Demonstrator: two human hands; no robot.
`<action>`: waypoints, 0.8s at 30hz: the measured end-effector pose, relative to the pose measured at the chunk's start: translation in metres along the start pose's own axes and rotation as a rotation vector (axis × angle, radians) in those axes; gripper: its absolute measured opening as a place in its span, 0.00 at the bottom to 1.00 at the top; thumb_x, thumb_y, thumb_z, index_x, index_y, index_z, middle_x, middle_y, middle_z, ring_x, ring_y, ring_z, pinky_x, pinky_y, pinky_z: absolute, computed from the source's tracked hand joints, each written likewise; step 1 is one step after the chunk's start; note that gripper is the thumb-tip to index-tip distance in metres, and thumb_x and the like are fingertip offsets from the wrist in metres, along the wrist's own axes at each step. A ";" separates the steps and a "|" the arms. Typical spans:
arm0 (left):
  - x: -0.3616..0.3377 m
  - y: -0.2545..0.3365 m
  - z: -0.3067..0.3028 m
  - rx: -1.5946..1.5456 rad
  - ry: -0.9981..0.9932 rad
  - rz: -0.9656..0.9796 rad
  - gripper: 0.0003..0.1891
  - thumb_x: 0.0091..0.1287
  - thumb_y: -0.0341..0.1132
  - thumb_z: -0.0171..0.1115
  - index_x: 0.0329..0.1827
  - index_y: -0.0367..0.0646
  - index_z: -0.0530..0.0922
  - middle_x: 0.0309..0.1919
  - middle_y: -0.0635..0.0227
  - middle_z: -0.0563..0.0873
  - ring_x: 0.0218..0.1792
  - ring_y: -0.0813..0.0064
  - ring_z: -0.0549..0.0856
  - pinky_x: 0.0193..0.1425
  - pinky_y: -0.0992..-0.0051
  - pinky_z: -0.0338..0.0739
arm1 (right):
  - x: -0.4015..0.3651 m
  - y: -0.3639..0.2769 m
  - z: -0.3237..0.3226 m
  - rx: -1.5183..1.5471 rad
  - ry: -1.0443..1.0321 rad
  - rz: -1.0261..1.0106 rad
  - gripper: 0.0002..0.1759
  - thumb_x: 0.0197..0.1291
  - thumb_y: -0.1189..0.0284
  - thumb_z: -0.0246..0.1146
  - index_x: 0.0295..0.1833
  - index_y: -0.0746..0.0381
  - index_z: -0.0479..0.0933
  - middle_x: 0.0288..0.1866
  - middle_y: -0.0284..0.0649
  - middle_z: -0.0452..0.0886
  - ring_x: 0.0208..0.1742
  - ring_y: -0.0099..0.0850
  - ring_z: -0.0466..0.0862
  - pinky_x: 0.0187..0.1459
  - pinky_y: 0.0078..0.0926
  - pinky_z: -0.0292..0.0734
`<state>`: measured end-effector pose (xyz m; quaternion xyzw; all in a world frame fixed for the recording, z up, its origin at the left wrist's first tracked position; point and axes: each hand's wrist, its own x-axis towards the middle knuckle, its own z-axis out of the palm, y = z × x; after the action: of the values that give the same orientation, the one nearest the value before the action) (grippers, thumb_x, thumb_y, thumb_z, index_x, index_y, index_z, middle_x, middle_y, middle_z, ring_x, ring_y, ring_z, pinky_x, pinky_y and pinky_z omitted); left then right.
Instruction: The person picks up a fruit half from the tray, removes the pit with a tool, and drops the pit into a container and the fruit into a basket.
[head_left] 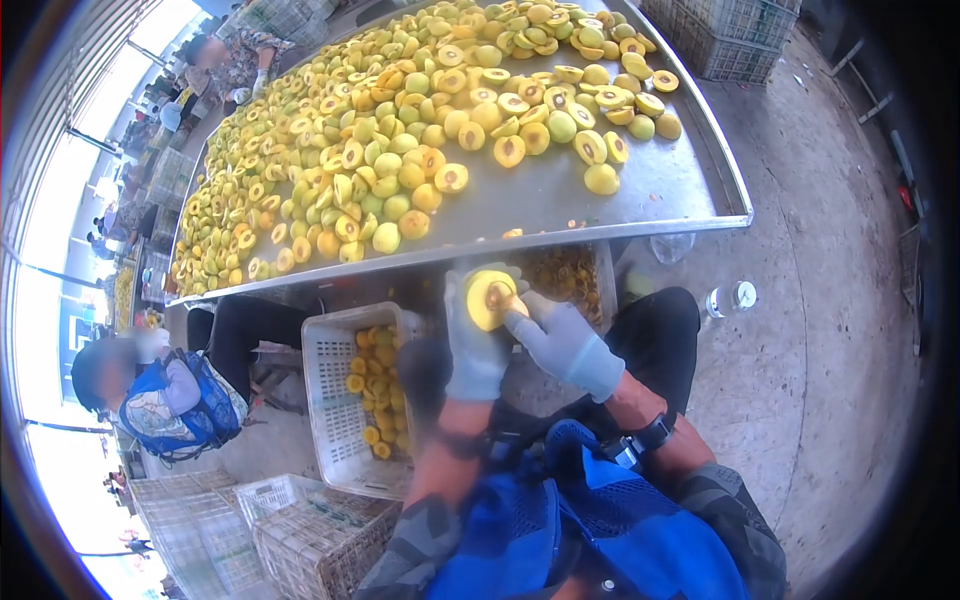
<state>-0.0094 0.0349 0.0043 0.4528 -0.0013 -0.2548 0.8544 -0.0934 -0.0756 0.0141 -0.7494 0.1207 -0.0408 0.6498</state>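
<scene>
Head view: cradling a halved yellow-fleshed fruit (pixel 481 306)

At left, shows a white slotted plastic crate (pixel 330 420) holding cut yellow fruit (pixel 384 385). Next, clasps that half in the grey-gloved left hand (pixel 473 345), just short of the shiny metal table (pixel 560 205). Farther right, sets the grey-gloved right hand (pixel 568 345) to its brown centre, with fingers curled; too blurred to say whether pinching anything.

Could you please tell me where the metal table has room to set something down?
The metal table is mostly bare at its near right corner, between the cut fruit and raised rim. Left and middle are crowded.
</scene>
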 end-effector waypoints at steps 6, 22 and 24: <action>-0.003 -0.001 0.010 -0.166 0.040 -0.090 0.30 0.80 0.58 0.43 0.57 0.37 0.77 0.48 0.54 0.85 0.48 0.54 0.86 0.59 0.56 0.83 | 0.001 0.008 -0.001 -0.087 -0.016 -0.038 0.18 0.77 0.62 0.58 0.53 0.69 0.80 0.32 0.47 0.85 0.33 0.37 0.87 0.39 0.36 0.80; -0.012 0.019 0.018 0.046 0.127 -0.062 0.24 0.80 0.50 0.42 0.52 0.36 0.77 0.42 0.55 0.85 0.39 0.58 0.87 0.49 0.60 0.87 | -0.001 0.010 0.016 -0.129 0.013 -0.071 0.19 0.78 0.62 0.56 0.51 0.69 0.80 0.42 0.50 0.86 0.41 0.41 0.87 0.46 0.36 0.79; -0.019 0.024 0.022 0.135 0.090 -0.005 0.24 0.81 0.49 0.41 0.52 0.36 0.77 0.42 0.54 0.85 0.40 0.58 0.88 0.50 0.61 0.87 | -0.003 0.001 0.013 -0.084 -0.025 -0.050 0.20 0.77 0.60 0.55 0.50 0.69 0.80 0.42 0.57 0.85 0.44 0.53 0.85 0.47 0.46 0.78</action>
<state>-0.0205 0.0374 0.0400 0.5203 0.0211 -0.2358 0.8205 -0.0934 -0.0626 0.0117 -0.7793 0.0952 -0.0426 0.6179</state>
